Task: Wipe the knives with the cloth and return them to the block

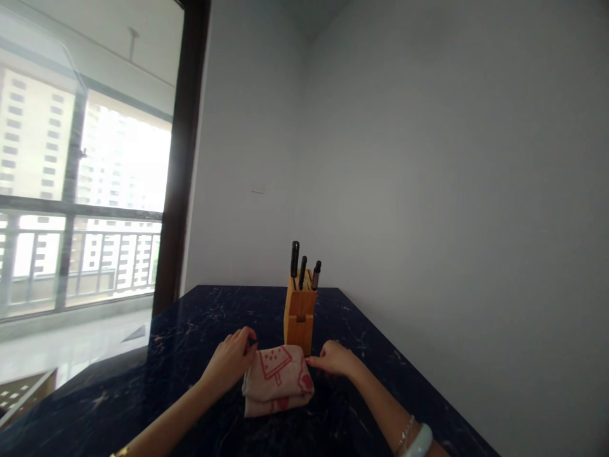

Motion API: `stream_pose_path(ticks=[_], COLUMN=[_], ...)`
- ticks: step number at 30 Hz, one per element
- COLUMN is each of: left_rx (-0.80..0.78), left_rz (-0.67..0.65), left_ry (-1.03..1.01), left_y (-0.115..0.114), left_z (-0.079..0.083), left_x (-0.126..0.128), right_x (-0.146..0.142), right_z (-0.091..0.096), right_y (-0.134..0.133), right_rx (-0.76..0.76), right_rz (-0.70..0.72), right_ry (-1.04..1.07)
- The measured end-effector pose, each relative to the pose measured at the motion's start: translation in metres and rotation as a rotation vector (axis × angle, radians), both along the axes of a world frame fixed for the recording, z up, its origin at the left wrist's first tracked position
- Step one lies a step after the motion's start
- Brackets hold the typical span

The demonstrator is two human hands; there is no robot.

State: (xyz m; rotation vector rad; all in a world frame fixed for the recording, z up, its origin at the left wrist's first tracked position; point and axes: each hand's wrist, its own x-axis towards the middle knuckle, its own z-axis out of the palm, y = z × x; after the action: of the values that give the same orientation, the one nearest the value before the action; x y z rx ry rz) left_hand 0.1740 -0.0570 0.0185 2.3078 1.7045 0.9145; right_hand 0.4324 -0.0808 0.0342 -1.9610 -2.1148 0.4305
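A pale pink towel (278,381) with a red watermelon-popsicle print lies folded on the dark marbled table, its layers showing along the front edge. At its upper left corner is my left hand (233,355), fingers curled and closed on the cloth. My right hand (335,358) is at the upper right edge, thumb and forefinger pinched against the towel. Just behind the towel stands a wooden knife block (299,320), upright. Several black-handled tools, among them a tall knife (295,257), stick out of its top.
The dark blue marbled table (228,311) reaches back to a corner of plain walls and runs along the right wall. Left of it, a dark-framed glass door (178,158) gives onto a balcony. A box-like item with a perforated top (23,397) sits low at left.
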Motion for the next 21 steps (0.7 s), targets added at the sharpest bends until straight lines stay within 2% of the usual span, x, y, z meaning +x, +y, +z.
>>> stream_pose_path(ticks=[4,7,14,17,21], left_rx=[0.012,-0.043,-0.094,-0.132,-0.182], left_rz=[-0.026,-0.031,-0.072,-0.1,-0.133], left_ry=[-0.042,-0.079,-0.148,-0.191,-0.27], left_y=[0.017,0.035,0.06,0.065,0.073], left_z=[0.001,-0.005,-0.011,-0.012,-0.017], left_x=[0.03,0.052,0.076,0.082,0.089], right_x=[-0.004,-0.011,-0.011,0.001,0.028], right_z=[-0.021,-0.026,-0.018,-0.014,-0.012], right_y=[0.006,0.006,-0.002,0.002,0.012], right_rx=[-0.064,-0.08,0.007,0.027,-0.023], right_rz=[0.014,0.014,-0.114,-0.158,-0.166], right_ry=[0.133,0.2,0.19,0.172,0.186])
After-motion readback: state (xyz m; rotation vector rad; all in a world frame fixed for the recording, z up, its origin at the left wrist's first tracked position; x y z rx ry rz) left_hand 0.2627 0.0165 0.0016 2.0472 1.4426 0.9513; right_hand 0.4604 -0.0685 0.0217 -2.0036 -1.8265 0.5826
